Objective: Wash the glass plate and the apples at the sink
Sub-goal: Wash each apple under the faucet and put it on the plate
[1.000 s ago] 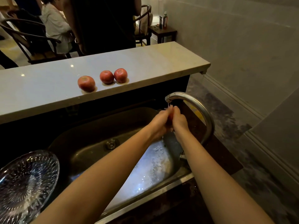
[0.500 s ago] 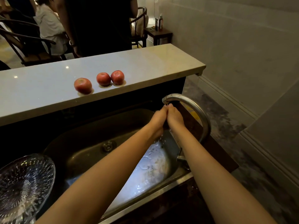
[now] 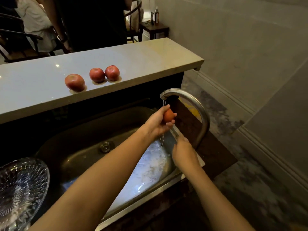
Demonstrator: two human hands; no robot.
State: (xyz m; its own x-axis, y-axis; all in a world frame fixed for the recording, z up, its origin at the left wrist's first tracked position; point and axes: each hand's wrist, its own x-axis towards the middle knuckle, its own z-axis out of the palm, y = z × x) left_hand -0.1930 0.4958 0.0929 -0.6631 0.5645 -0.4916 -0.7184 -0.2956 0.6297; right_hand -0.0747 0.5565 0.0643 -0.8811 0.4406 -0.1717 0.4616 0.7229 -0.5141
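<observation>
My left hand (image 3: 157, 121) grips a red apple (image 3: 168, 115) under the thin stream from the curved steel faucet (image 3: 196, 107), above the steel sink (image 3: 93, 147). Lower down, my right hand (image 3: 184, 150) rests at the faucet's base by the sink's right rim; I cannot see what its fingers touch. Three more red apples lie on the pale counter ledge (image 3: 133, 64): one at the left (image 3: 75, 82), one in the middle (image 3: 97, 75), one at the right (image 3: 112, 73). The ribbed glass plate (image 3: 20, 190) sits at the sink's left edge.
The sink drain (image 3: 105, 146) lies mid-basin with water pooled at the right. A person in dark clothes (image 3: 90, 22) stands just behind the ledge, with chairs and a small table (image 3: 154, 30) further back. A grey wall and patterned floor lie to the right.
Both hands were cupped together around the apple under the spout. Now my right hand has dropped to the faucet's base while my left hand alone holds the apple.
</observation>
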